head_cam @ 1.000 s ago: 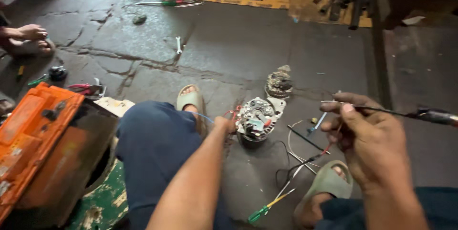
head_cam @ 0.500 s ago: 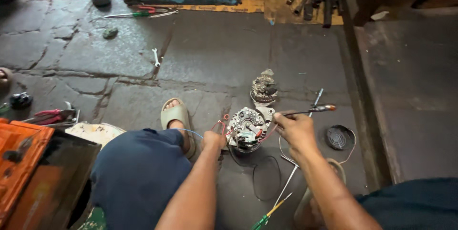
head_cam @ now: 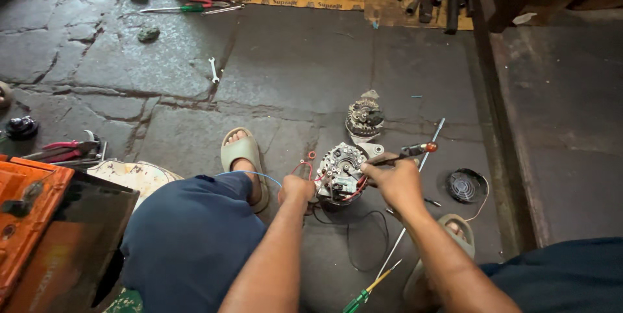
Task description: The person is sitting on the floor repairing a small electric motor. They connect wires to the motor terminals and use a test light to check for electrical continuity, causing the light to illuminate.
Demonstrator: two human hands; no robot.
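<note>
Left hand (head_cam: 297, 191) grips the rim of the alternator (head_cam: 340, 174) on the stone floor (head_cam: 292, 79) between the feet, right hand (head_cam: 397, 182) pinching a soldering iron (head_cam: 407, 153); housing judged heavy, rigid, wiring fragile—hold by casing.

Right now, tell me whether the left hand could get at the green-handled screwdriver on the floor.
Probably yes. The left hand rests at the motor part, and the green-handled screwdriver lies on bare floor between the legs, with only a thin black wire across the way.

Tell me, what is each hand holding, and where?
Right hand pinches a thin probe tool by its shaft; left hand steadies the alternator at its side.
</note>
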